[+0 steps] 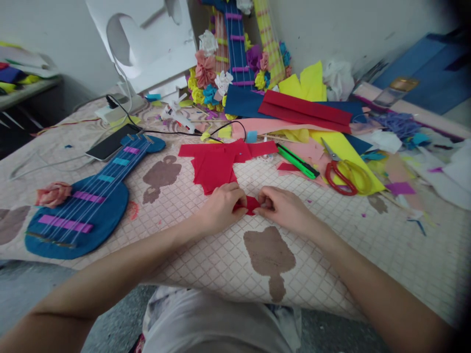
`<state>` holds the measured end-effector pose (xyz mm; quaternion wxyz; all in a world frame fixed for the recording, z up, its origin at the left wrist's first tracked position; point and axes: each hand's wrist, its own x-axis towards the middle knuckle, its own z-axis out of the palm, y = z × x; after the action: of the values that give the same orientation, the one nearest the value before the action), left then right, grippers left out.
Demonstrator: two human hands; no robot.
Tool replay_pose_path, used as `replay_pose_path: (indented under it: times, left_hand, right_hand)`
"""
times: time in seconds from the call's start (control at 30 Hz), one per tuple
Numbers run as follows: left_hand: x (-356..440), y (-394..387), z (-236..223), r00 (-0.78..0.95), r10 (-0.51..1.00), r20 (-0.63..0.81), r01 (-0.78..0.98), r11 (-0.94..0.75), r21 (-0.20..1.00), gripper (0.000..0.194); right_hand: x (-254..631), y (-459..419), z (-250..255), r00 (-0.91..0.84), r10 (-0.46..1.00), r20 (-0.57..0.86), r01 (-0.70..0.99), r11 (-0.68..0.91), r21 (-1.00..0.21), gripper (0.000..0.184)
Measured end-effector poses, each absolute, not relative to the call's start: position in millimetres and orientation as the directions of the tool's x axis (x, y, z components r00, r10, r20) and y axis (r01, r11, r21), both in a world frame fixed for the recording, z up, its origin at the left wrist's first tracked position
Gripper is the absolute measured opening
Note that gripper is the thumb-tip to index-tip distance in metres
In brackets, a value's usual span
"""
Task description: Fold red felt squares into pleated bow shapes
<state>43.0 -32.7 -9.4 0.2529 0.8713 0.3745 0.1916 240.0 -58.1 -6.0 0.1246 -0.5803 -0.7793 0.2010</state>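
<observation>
A small red felt piece lies between my two hands on the checked tablecloth. My left hand pinches its left edge with curled fingers. My right hand pinches the right edge, fingers pressed together. Just beyond my hands lies a pile of cut red felt pieces.
A blue felt guitar with a pink felt rose lies at the left, a phone above it. Red-handled scissors and a green cutter sit at the right on coloured felt sheets. A glue gun and a flower-covered guitar stand behind.
</observation>
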Motion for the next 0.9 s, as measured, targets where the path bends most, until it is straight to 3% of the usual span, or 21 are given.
replay_pose_path:
  times: [0.17, 0.47, 0.73, 0.9]
  left_hand:
    - [43, -33, -13, 0.608, 0.778, 0.162, 0.555, -0.561, 0.614, 0.017]
    - [42, -33, -7, 0.658, 0.735, 0.163, 0.516, -0.599, 0.612, 0.015]
    - [37, -32, -8, 0.69, 0.701, 0.18, 0.507, -0.646, 0.57, 0.001]
    - [37, -33, -5, 0.67, 0.724, 0.163, 0.524, -0.617, 0.587, 0.015]
  right_hand:
    - [243, -57, -5, -0.321, 0.946, -0.043, 0.819, 0.254, -0.514, 0.011]
    - [250, -52, -2, -0.36, 0.932, -0.04, 0.721, 0.251, -0.646, 0.004]
    - [249, -56, 5, -0.495, 0.868, -0.019, 0.697, 0.385, -0.605, 0.007]
    - [254, -52, 6, -0.483, 0.87, -0.099, 0.704, 0.318, -0.635, 0.007]
